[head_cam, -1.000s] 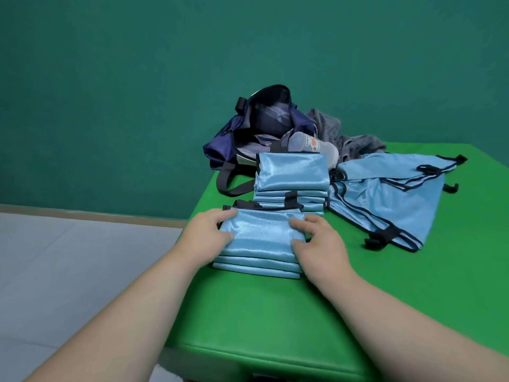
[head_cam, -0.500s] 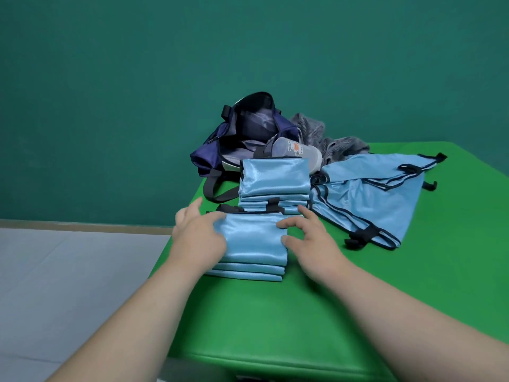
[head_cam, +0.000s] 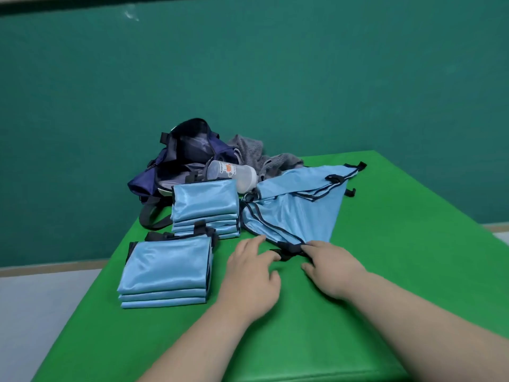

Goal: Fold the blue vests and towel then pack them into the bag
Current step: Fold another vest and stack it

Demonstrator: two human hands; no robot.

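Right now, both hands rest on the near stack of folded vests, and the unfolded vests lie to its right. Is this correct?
Not fully. In the head view the left hand and right hand are not on the near stack; they are at the near corner of the unfolded vests. Those vests do lie to its right.

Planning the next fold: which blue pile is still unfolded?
The right pile, spread loose with black straps trailing. The near stack and far stack on the left are neat folded rectangles.
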